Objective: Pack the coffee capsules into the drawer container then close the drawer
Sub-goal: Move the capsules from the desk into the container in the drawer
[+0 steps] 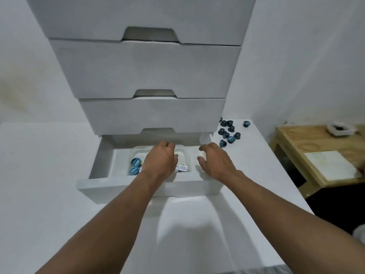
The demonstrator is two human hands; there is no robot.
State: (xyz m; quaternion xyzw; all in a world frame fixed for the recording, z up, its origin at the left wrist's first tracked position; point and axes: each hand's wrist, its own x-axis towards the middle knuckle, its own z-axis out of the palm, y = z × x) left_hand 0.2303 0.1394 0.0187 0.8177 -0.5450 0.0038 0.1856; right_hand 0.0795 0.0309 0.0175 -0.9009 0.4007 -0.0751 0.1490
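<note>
The bottom drawer (118,189) of a white drawer unit stands pulled out. Inside it sits a clear plastic container (138,150) holding blue coffee capsules (136,162) at its left and a white-lidded one (182,168) at its right. My left hand (161,161) hangs over the container with fingers curled downward; what is under them is hidden. My right hand (215,162) hovers over the drawer's right side, thumb and fingers apart, holding nothing. Several dark blue capsules (229,133) lie loose on the white table right of the unit, with one capsule (246,123) apart from them.
Three closed drawers (146,72) stack above the open one. To the right, lower than the white table, a wooden side table (292,143) carries a sheet of paper (331,165) and a small white dish (340,130). White walls stand behind.
</note>
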